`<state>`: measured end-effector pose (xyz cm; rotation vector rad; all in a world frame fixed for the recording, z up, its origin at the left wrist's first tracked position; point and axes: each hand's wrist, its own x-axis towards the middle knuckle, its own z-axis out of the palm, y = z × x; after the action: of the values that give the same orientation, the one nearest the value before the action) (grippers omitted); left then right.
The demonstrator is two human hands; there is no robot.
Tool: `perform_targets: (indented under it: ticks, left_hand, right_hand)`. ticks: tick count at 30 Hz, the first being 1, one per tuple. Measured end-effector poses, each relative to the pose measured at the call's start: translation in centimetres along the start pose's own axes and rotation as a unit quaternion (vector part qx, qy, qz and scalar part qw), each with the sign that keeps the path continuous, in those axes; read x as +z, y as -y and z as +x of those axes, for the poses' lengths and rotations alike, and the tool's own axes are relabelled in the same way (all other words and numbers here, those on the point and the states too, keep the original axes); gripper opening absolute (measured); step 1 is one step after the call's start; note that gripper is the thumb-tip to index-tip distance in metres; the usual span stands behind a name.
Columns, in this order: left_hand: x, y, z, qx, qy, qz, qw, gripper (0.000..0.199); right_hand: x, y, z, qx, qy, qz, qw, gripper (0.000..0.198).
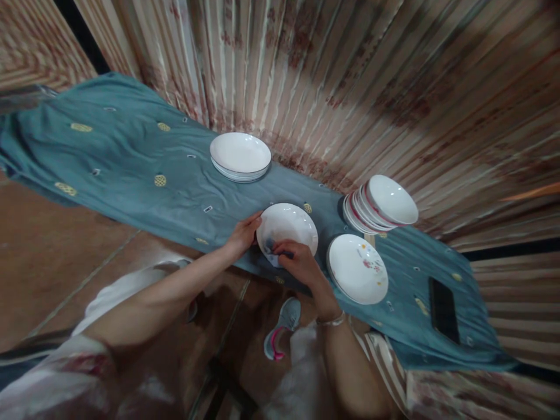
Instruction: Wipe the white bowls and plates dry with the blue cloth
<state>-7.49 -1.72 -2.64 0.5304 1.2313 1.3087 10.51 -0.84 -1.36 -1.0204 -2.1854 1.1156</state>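
A white plate point(291, 224) is at the middle of the table's front edge, tilted a little toward me. My left hand point(246, 233) grips its left rim, fingers closed around the edge. On the plate's near side, my right hand point(300, 261) is closed on a small pale cloth point(274, 260) pressed against the surface. Most of the cloth is hidden under the fingers. Just right of that hand lies a stack of white plates point(356, 269), the top one decorated with red and yellow flowers. Farther back on the left sits another stack of plain white plates point(240, 153).
A leaning stack of white bowls point(391, 201) with red bands stands at the back right. Near the right end lies a black phone point(443, 309). A green cloth with pineapple prints point(131, 151) covers the table. Pleated curtains point(280, 70) hang behind.
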Motion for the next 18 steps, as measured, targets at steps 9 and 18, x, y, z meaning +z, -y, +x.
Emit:
perform_targets:
  ticks: [9, 18]
  left_hand:
    - [0.3, -0.3, -0.1, -0.019, -0.021, 0.000, 1.000, 0.052]
    - [0.2, -0.1, 0.1, -0.021, -0.025, 0.003, 0.999, 0.055]
  right_hand:
    - [-1.7, 0.5, -1.6, 0.070, -0.012, -0.135, 0.988, 0.021]
    - [-2.2, -1.8, -1.0, 0.073, -0.118, -0.360, 0.923, 0.020]
